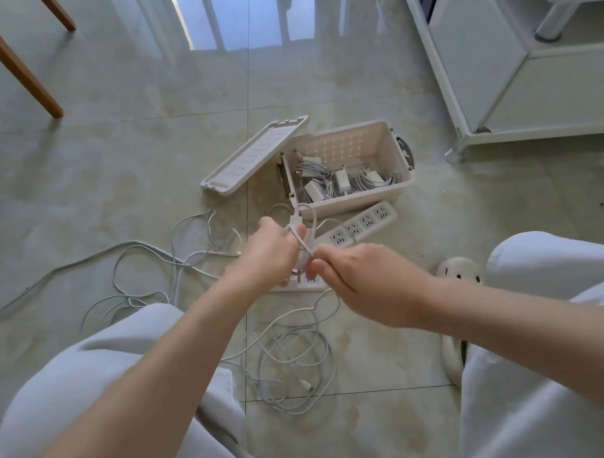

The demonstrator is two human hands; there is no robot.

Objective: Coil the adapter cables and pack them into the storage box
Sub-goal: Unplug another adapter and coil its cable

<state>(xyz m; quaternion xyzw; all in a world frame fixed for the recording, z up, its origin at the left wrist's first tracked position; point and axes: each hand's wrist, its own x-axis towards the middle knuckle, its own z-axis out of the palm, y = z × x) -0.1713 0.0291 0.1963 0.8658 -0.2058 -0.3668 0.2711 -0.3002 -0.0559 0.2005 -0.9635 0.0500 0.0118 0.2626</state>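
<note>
My left hand grips a small bundle of white adapter cable above the floor, with a loop rising over its fingers. My right hand pinches the same cable just below the bundle. Beyond the hands stands the open beige storage box, holding several white adapters and coiled cables. Loose white cables lie tangled on the tiles under my hands and off to the left.
The box lid lies on the floor left of the box. A white power strip lies in front of the box, partly behind my hands. A white cabinet stands right, wooden chair legs far left, a slipper near my right knee.
</note>
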